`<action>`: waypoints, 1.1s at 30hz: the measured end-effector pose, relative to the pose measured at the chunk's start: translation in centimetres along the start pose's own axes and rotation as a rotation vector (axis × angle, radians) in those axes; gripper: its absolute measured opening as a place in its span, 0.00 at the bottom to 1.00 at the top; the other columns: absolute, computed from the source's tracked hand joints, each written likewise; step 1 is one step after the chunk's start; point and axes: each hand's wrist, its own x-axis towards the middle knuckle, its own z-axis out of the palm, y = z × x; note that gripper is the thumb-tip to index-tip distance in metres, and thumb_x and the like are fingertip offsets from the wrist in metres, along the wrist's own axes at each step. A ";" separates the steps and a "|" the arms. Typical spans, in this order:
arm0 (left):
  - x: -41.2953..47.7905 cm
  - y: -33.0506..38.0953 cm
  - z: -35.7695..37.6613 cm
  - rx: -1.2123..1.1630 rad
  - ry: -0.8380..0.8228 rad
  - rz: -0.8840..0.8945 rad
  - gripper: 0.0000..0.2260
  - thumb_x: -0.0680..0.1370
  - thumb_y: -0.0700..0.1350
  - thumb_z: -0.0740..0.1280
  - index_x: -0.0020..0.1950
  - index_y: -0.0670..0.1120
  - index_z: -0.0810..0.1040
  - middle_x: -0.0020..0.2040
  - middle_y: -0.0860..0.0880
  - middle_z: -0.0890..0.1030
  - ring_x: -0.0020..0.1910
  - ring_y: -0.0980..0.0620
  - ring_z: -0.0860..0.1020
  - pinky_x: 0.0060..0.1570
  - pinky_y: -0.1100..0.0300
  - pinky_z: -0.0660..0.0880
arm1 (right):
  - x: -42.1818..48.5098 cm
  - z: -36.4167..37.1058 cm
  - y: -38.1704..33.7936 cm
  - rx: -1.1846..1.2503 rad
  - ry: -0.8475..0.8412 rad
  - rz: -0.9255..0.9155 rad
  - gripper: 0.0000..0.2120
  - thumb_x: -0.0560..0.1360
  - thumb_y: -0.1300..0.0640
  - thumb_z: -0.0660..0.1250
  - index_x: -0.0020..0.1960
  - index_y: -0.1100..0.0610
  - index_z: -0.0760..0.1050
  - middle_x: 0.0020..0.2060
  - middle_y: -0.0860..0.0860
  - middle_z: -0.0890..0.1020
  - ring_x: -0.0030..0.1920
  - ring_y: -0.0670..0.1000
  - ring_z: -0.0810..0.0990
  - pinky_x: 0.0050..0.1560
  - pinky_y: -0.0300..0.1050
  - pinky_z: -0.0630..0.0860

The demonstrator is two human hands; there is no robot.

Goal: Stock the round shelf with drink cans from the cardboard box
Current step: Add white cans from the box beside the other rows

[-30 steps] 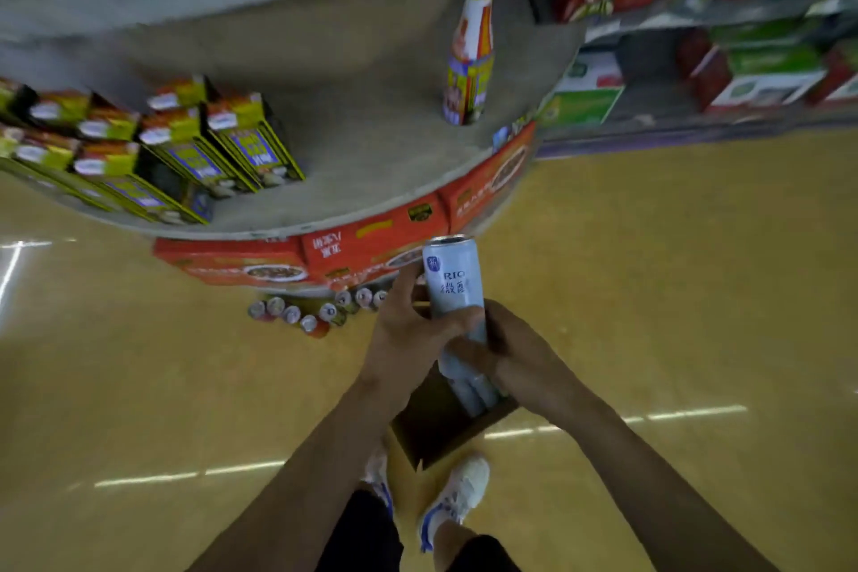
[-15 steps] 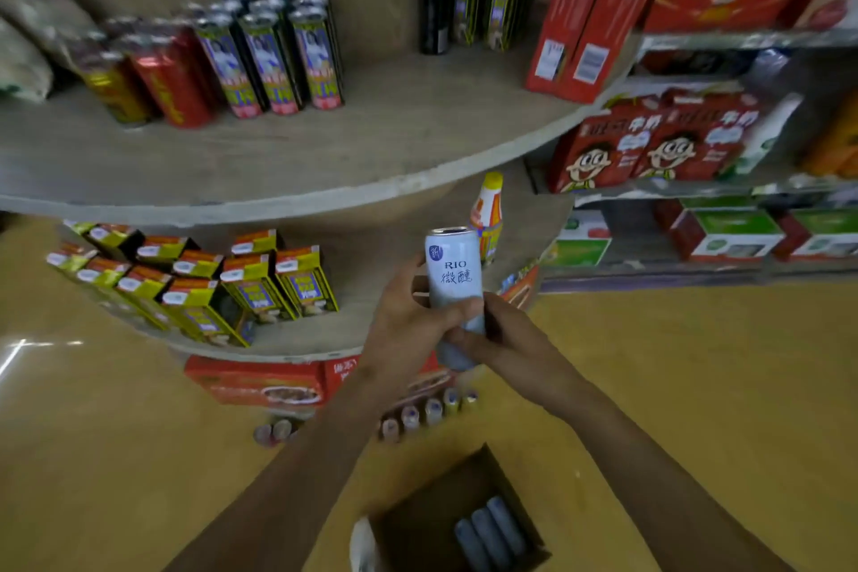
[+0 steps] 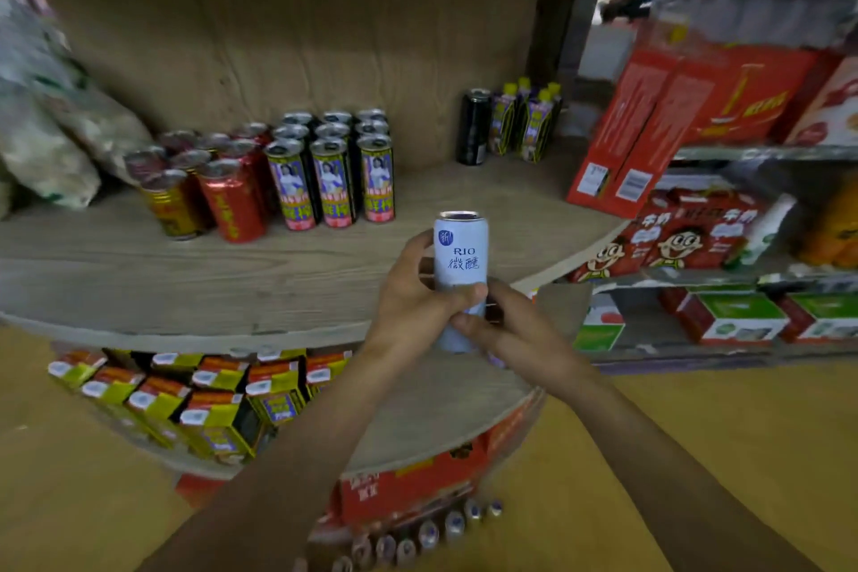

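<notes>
Holding one white can (image 3: 460,265) upright in both hands, label facing the person, just off the front edge of the round shelf (image 3: 195,293). Left hand (image 3: 413,297) wraps its middle, fingers closed around it; right hand (image 3: 506,330) pinches the bottom. Carry step, placing not yet done. Next likely: push toward 12 o'clock, set it on bare wood at 3 o'clock of the picture cans (image 3: 332,181). Box not in view.

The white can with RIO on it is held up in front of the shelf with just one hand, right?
Not quite. The head view shows both hands on the white RIO can: the left hand wraps its side and the right hand has a grip lower down. It is indeed held upright before the round shelf.
</notes>
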 end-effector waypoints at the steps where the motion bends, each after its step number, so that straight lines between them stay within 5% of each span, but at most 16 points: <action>1: 1.0 0.1 -0.4 0.006 -0.001 0.013 0.33 0.65 0.43 0.82 0.67 0.55 0.73 0.53 0.52 0.83 0.50 0.54 0.83 0.48 0.57 0.81 | 0.9 0.1 -0.4 -0.009 0.011 -0.007 0.18 0.77 0.53 0.72 0.65 0.54 0.73 0.52 0.44 0.83 0.49 0.38 0.82 0.46 0.31 0.76; 7: 6.8 -0.3 -1.1 0.043 0.028 0.059 0.37 0.60 0.49 0.80 0.67 0.53 0.74 0.54 0.53 0.84 0.53 0.54 0.83 0.54 0.51 0.81 | 6.6 -0.2 -1.0 -0.091 0.068 -0.017 0.24 0.72 0.48 0.74 0.65 0.52 0.74 0.58 0.45 0.83 0.57 0.41 0.82 0.59 0.47 0.79; 13: 11.1 -1.9 -0.3 0.069 0.090 0.070 0.31 0.66 0.38 0.80 0.66 0.51 0.73 0.55 0.53 0.82 0.52 0.60 0.80 0.55 0.58 0.77 | 12.0 -0.6 0.9 -0.150 0.081 -0.021 0.30 0.65 0.43 0.72 0.66 0.50 0.74 0.58 0.46 0.83 0.57 0.47 0.82 0.60 0.57 0.78; 19: 14.4 -2.9 1.5 0.119 0.182 0.081 0.30 0.66 0.39 0.80 0.61 0.57 0.71 0.55 0.55 0.82 0.54 0.60 0.80 0.56 0.55 0.79 | 16.1 -1.9 2.7 -0.124 0.034 -0.054 0.34 0.64 0.42 0.69 0.68 0.52 0.71 0.61 0.49 0.82 0.59 0.49 0.82 0.62 0.56 0.77; 23: 16.7 -3.1 2.1 0.159 0.233 0.106 0.30 0.69 0.36 0.78 0.64 0.54 0.71 0.52 0.61 0.79 0.48 0.76 0.75 0.50 0.73 0.73 | 18.5 -2.5 2.9 -0.120 0.026 -0.079 0.27 0.68 0.51 0.71 0.67 0.52 0.72 0.62 0.50 0.81 0.60 0.50 0.81 0.63 0.55 0.77; 26: 18.2 -3.5 2.3 0.155 0.281 0.101 0.28 0.71 0.36 0.76 0.68 0.49 0.71 0.55 0.55 0.80 0.53 0.64 0.79 0.54 0.68 0.75 | 20.6 -2.4 3.2 -0.115 0.024 -0.140 0.22 0.72 0.63 0.69 0.63 0.49 0.74 0.61 0.50 0.81 0.61 0.50 0.81 0.64 0.51 0.76; 28: 18.7 -4.0 2.6 0.171 0.306 0.074 0.27 0.74 0.42 0.75 0.70 0.50 0.70 0.59 0.53 0.80 0.59 0.54 0.79 0.60 0.57 0.76 | 22.1 -2.1 3.6 -0.110 0.025 -0.145 0.22 0.74 0.61 0.69 0.67 0.53 0.73 0.64 0.51 0.80 0.62 0.49 0.79 0.64 0.44 0.74; 33: 19.9 -5.9 3.7 0.189 0.359 0.048 0.33 0.73 0.62 0.64 0.75 0.50 0.65 0.69 0.49 0.76 0.68 0.51 0.75 0.68 0.51 0.72 | 25.1 -1.9 4.5 -0.139 0.043 -0.115 0.20 0.79 0.55 0.68 0.69 0.58 0.72 0.63 0.53 0.80 0.58 0.46 0.78 0.50 0.34 0.68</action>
